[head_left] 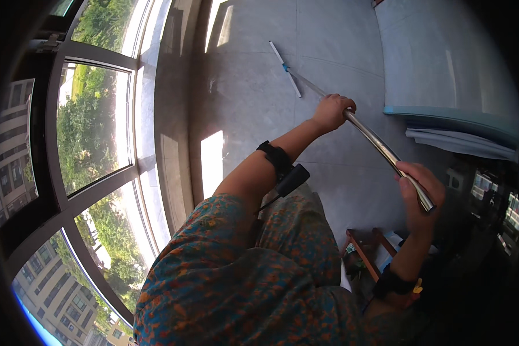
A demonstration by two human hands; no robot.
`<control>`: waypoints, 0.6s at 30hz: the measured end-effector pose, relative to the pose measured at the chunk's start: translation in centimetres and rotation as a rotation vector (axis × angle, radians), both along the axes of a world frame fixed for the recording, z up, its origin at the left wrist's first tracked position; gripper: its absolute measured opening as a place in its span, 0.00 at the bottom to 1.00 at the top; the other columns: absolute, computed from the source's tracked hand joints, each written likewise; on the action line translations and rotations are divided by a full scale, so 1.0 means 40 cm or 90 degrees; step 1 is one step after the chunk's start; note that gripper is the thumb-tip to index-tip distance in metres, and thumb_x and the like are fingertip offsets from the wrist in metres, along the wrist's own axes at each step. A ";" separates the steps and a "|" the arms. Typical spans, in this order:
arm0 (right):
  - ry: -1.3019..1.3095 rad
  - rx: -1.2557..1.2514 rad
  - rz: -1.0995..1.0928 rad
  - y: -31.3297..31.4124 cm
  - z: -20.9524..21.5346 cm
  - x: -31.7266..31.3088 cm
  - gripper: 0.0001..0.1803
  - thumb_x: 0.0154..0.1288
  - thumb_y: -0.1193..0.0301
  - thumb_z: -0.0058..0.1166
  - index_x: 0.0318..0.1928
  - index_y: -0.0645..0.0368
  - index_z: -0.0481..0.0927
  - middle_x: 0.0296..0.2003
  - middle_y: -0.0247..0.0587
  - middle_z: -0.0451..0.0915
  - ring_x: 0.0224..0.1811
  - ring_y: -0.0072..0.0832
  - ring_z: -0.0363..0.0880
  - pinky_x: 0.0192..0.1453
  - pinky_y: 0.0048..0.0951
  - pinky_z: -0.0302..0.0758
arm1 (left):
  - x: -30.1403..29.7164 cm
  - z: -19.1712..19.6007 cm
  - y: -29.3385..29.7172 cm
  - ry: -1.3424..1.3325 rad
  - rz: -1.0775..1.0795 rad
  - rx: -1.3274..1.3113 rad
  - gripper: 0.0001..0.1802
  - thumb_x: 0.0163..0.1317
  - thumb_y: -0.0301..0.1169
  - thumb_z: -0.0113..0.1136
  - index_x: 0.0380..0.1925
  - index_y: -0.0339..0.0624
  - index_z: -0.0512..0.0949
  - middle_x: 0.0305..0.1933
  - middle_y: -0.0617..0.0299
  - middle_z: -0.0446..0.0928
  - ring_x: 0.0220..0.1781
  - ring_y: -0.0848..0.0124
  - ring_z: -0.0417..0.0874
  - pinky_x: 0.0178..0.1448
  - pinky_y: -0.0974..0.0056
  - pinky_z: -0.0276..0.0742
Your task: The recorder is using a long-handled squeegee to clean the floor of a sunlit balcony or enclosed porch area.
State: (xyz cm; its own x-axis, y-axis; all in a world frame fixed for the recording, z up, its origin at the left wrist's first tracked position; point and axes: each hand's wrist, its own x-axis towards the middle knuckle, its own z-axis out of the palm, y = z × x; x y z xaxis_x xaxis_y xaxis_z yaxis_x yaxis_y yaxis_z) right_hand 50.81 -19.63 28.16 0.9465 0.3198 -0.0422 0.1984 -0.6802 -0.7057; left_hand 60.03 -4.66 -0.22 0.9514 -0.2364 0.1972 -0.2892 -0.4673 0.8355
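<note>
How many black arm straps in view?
2. The left strap wraps the left arm, between sleeve and wrist; the right strap circles the right arm, in shadow. Any under the patterned clothing would be hidden.

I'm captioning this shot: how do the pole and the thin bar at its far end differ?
The pole is mostly shiny silver, while the bar is whitish. The pole looks much longer than the bar. The pole is gripped by the left hand and right hand; neither hand touches the bar. Both are slim, and they meet at a blue joint.
</note>
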 end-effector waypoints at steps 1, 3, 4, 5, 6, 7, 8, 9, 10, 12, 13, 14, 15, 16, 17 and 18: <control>-0.017 0.031 0.009 -0.006 -0.002 -0.008 0.14 0.60 0.72 0.52 0.41 0.70 0.81 0.32 0.46 0.81 0.32 0.25 0.79 0.39 0.25 0.74 | -0.010 0.010 0.007 0.006 -0.014 0.002 0.07 0.55 0.27 0.59 0.35 0.47 0.80 0.32 0.62 0.81 0.38 0.59 0.79 0.50 0.57 0.71; -0.003 0.070 -0.038 -0.045 -0.010 -0.019 0.14 0.60 0.72 0.51 0.42 0.69 0.81 0.34 0.46 0.81 0.32 0.25 0.80 0.40 0.25 0.75 | -0.039 0.044 0.032 -0.012 0.011 0.046 0.07 0.55 0.29 0.61 0.35 0.47 0.80 0.30 0.61 0.81 0.38 0.59 0.79 0.49 0.56 0.72; 0.053 0.123 -0.089 -0.059 -0.021 -0.022 0.14 0.61 0.72 0.51 0.42 0.70 0.81 0.34 0.45 0.81 0.33 0.26 0.80 0.41 0.24 0.75 | -0.064 0.040 0.051 0.012 0.014 0.057 0.09 0.54 0.31 0.63 0.36 0.46 0.80 0.29 0.59 0.81 0.37 0.58 0.79 0.48 0.55 0.72; 0.106 0.175 -0.137 -0.069 -0.033 -0.023 0.14 0.62 0.72 0.51 0.43 0.70 0.81 0.35 0.45 0.81 0.34 0.26 0.81 0.42 0.24 0.76 | -0.089 0.032 0.075 0.027 0.020 0.068 0.09 0.53 0.31 0.64 0.36 0.46 0.80 0.29 0.58 0.81 0.36 0.57 0.79 0.47 0.55 0.72; 0.171 0.216 -0.164 -0.075 -0.056 -0.023 0.14 0.63 0.71 0.52 0.43 0.70 0.81 0.35 0.44 0.81 0.35 0.27 0.82 0.44 0.23 0.77 | -0.118 0.019 0.102 0.041 0.027 0.081 0.10 0.53 0.31 0.64 0.36 0.46 0.80 0.29 0.57 0.80 0.36 0.56 0.79 0.46 0.54 0.72; 0.205 0.244 -0.157 -0.072 -0.088 -0.023 0.14 0.63 0.71 0.53 0.43 0.70 0.81 0.35 0.43 0.81 0.35 0.26 0.82 0.44 0.23 0.78 | -0.149 0.001 0.132 0.037 0.038 0.092 0.10 0.52 0.30 0.65 0.36 0.45 0.80 0.29 0.57 0.80 0.35 0.56 0.79 0.45 0.54 0.73; 0.239 0.274 -0.144 -0.059 -0.124 -0.021 0.14 0.63 0.71 0.53 0.43 0.70 0.81 0.35 0.43 0.81 0.35 0.26 0.82 0.44 0.23 0.78 | -0.182 -0.023 0.167 0.052 0.059 0.106 0.11 0.51 0.28 0.65 0.36 0.45 0.80 0.30 0.57 0.80 0.36 0.56 0.79 0.45 0.54 0.73; 0.282 0.311 -0.133 -0.035 -0.170 -0.020 0.13 0.63 0.71 0.54 0.43 0.69 0.81 0.34 0.42 0.81 0.35 0.24 0.81 0.43 0.23 0.78 | -0.216 -0.042 0.211 0.075 0.076 0.133 0.12 0.49 0.26 0.64 0.36 0.45 0.80 0.31 0.57 0.80 0.37 0.56 0.80 0.44 0.55 0.74; 0.323 0.348 -0.123 -0.002 -0.214 -0.022 0.13 0.63 0.71 0.55 0.43 0.68 0.82 0.33 0.41 0.81 0.35 0.23 0.81 0.43 0.23 0.78 | -0.248 -0.078 0.261 0.108 0.080 0.163 0.13 0.48 0.25 0.64 0.37 0.45 0.80 0.31 0.56 0.81 0.38 0.56 0.80 0.45 0.54 0.74; 0.356 0.356 -0.078 0.062 -0.297 -0.029 0.13 0.63 0.71 0.55 0.44 0.65 0.82 0.35 0.40 0.82 0.34 0.24 0.82 0.42 0.23 0.78 | -0.292 -0.143 0.343 0.140 0.085 0.174 0.11 0.48 0.25 0.61 0.35 0.47 0.81 0.33 0.57 0.81 0.38 0.55 0.80 0.45 0.54 0.74; 0.369 0.380 -0.076 0.102 -0.336 -0.036 0.11 0.66 0.70 0.54 0.44 0.64 0.82 0.34 0.38 0.82 0.33 0.21 0.80 0.41 0.22 0.78 | -0.308 -0.173 0.388 0.197 0.088 0.219 0.13 0.49 0.24 0.60 0.37 0.46 0.81 0.35 0.55 0.81 0.40 0.54 0.80 0.47 0.54 0.74; 0.335 0.379 -0.081 0.130 -0.377 -0.047 0.09 0.63 0.70 0.56 0.40 0.61 0.83 0.27 0.32 0.80 0.32 0.16 0.76 0.37 0.21 0.74 | -0.305 -0.180 0.417 0.231 0.069 0.214 0.13 0.49 0.24 0.60 0.38 0.46 0.81 0.36 0.54 0.80 0.41 0.54 0.80 0.47 0.54 0.75; 0.336 0.385 -0.088 0.152 -0.378 -0.050 0.09 0.63 0.70 0.56 0.40 0.61 0.83 0.27 0.32 0.80 0.32 0.16 0.76 0.37 0.21 0.74 | -0.303 -0.182 0.437 0.267 0.061 0.210 0.13 0.50 0.24 0.60 0.38 0.46 0.81 0.36 0.54 0.80 0.42 0.53 0.80 0.47 0.54 0.75; 0.330 0.382 -0.121 0.166 -0.370 -0.052 0.09 0.63 0.70 0.56 0.40 0.61 0.83 0.26 0.31 0.79 0.30 0.15 0.76 0.35 0.21 0.73 | -0.295 -0.190 0.435 0.267 0.052 0.215 0.13 0.50 0.24 0.60 0.38 0.46 0.81 0.36 0.54 0.80 0.42 0.53 0.80 0.47 0.54 0.75; 0.325 0.380 -0.148 0.174 -0.363 -0.053 0.09 0.63 0.69 0.56 0.39 0.61 0.83 0.24 0.30 0.79 0.28 0.15 0.75 0.33 0.20 0.71 | -0.283 -0.190 0.438 0.267 0.034 0.212 0.13 0.50 0.24 0.60 0.38 0.47 0.81 0.37 0.53 0.80 0.42 0.53 0.80 0.47 0.54 0.75; 0.283 0.389 -0.159 0.171 -0.357 -0.058 0.09 0.64 0.69 0.56 0.38 0.61 0.83 0.22 0.29 0.78 0.25 0.15 0.73 0.30 0.20 0.69 | -0.272 -0.189 0.439 0.265 0.014 0.207 0.13 0.51 0.24 0.60 0.38 0.47 0.81 0.37 0.53 0.80 0.42 0.53 0.80 0.47 0.54 0.75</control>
